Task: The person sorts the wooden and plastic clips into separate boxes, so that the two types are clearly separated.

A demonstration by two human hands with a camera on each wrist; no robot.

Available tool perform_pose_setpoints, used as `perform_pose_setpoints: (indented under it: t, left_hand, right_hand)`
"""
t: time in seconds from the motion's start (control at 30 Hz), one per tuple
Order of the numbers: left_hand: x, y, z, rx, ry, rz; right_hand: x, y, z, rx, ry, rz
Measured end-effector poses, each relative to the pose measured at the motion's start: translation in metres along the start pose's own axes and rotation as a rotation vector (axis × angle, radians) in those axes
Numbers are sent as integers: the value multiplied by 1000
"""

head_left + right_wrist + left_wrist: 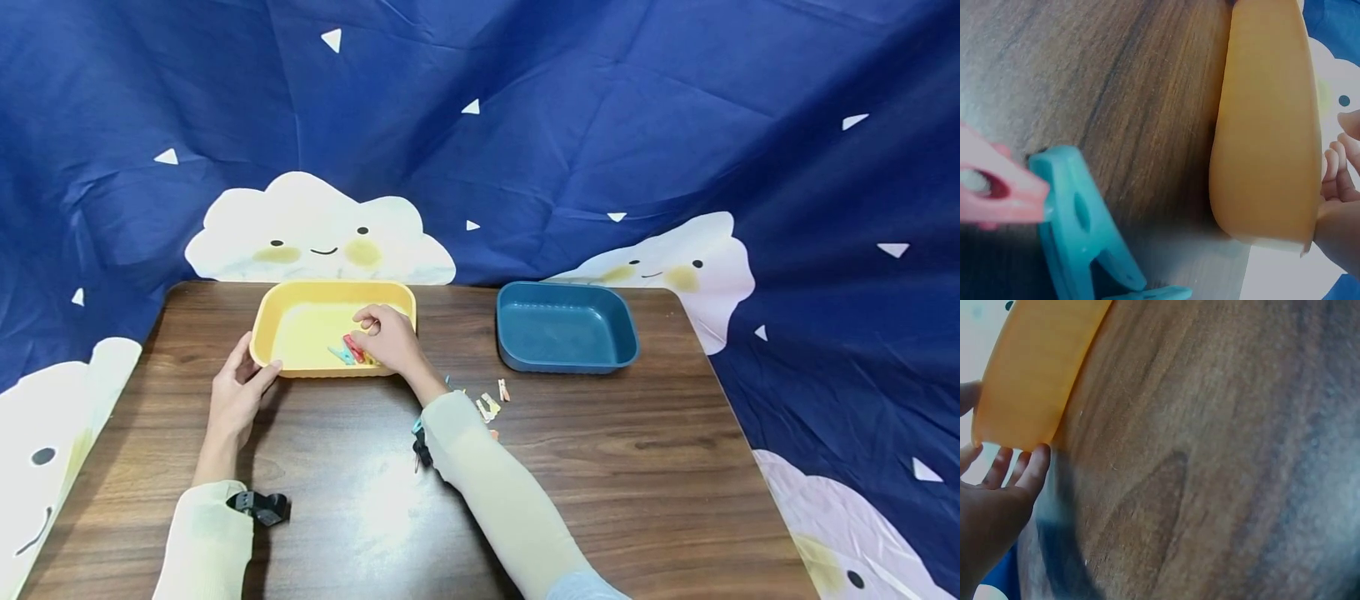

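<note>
A yellow plastic bin (300, 287) stands at the back left of the wooden table. My left hand (234, 398) holds its front left corner, thumb at the front and fingers along the end wall; the left wrist view shows those fingertips against the bin's outer wall (1035, 381). Over the bin's right part hovers my right hand (393, 340), fingers loosely bent. Just beside its fingers a red clothespin (352, 347) lies in the bin, next to a light blue clothespin (342, 356). Yellow bits show beneath the hand, partly hidden by it.
A dark blue bin (566, 367) stands at the back right. Several small clothespins (503, 390) lie on the table (637, 467) near my right forearm, which hides some. Close to the right wrist camera are a teal clothespin (1075, 200) and a pink clothespin (1004, 187).
</note>
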State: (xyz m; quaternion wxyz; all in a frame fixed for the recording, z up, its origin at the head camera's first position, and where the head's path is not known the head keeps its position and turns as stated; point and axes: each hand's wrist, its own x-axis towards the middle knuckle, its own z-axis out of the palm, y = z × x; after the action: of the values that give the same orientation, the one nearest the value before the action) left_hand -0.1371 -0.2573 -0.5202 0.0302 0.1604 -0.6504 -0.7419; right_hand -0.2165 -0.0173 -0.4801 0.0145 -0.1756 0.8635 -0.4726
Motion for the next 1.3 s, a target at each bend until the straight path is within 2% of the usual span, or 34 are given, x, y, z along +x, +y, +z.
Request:
perform_pose_setpoints:
  t: [0.2, 0.4, 0.7, 0.87, 1.03, 1.3]
  left_hand:
    - [-1, 1, 0, -16, -6, -2]
    - [-1, 2, -1, -11, -9, -14]
    - [-1, 3, 3, -24, -10, -16]
    - [-3, -1, 2, -29, 6, -24]
    - [-2, -2, 1, -51, 9, -10]
    - [-3, -1, 3, -75, 20, 2]
  right_hand:
    - [-5, -3, -5, 42, 0, -3]
    - [-12, -2, -12, 109, 61, -13]
    - [-28, -5, -39, 173, 134, 42]
    - [-43, -1, -57, 175, 117, 51]
    - [-61, 14, -75, 167, 106, 78]
    - [-87, 39, -92, 80, 52, 141]
